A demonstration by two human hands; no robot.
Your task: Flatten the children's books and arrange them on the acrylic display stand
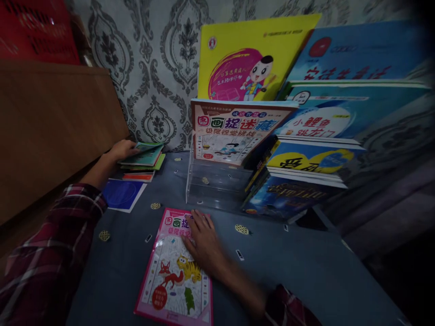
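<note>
My left hand (124,150) is at the left end of a small stack of thin books by the wall, its fingers closed on the edge of the green book (147,156) on top. That book's upper sheet looks slightly raised, and some fingertips are hidden. My right hand (204,242) lies with fingers stretched out on the cover of a pink picture book (176,276). The pink book is flat on the table, with a fox and a tiger on its front. A blue booklet (123,194) lies just in front of the stack.
A clear plastic book rack (217,188) holds a brown-edged picture book (238,131), a tall yellow book (234,50) and several blue books (316,113). The grey tablecloth (272,271) has pineapple prints. A wooden panel (57,136) bounds the left; patterned wallpaper (163,59) stands behind.
</note>
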